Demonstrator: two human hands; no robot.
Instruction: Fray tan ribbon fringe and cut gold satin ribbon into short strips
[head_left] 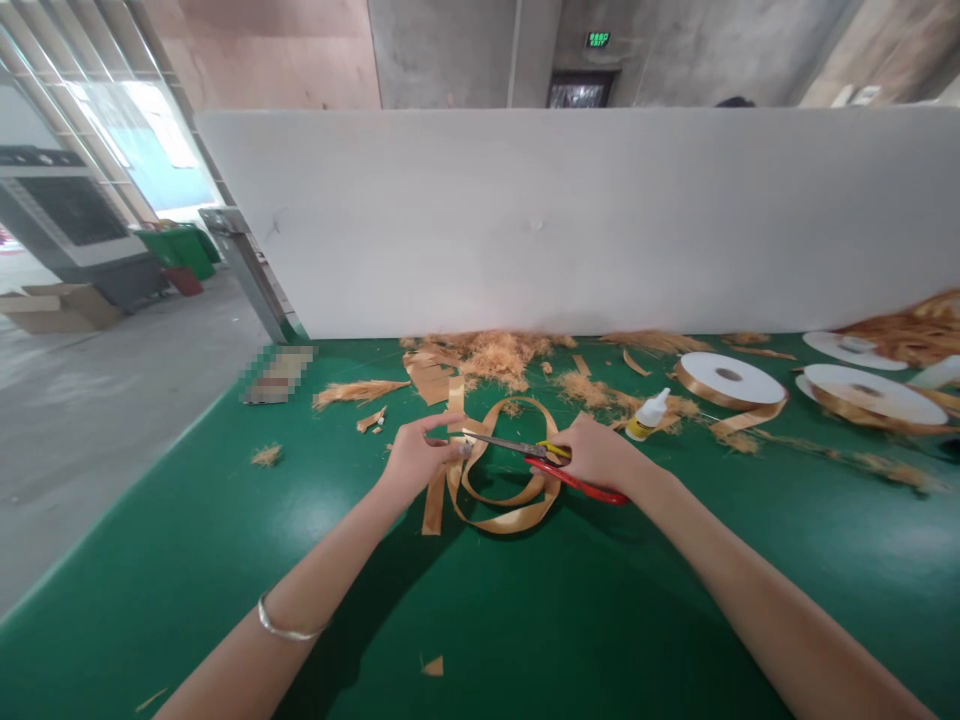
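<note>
Between its fingers my left hand (418, 455) pinches a gold satin ribbon (517, 520), which falls in loose loops over the green tabletop. My right hand (600, 450) grips red-handled scissors (592, 488), their blades pointing left to the ribbon by my left fingertips. Whether the blades are parted or touch the ribbon is hard to tell. A short strip of ribbon (433, 505) hangs or lies just below my left hand. Close to my right hand stands a small white glue bottle (648, 415) with a yellow label, tilted slightly.
Frayed fibre scraps (495, 358) gather along the white partition (562, 220). Ribbon spools (731, 380) with white sides lie at the right, near a heap of ribbon (911, 330). The green table (187, 560) ends at the left; a cardboard box (64, 307) sits on the floor beyond.
</note>
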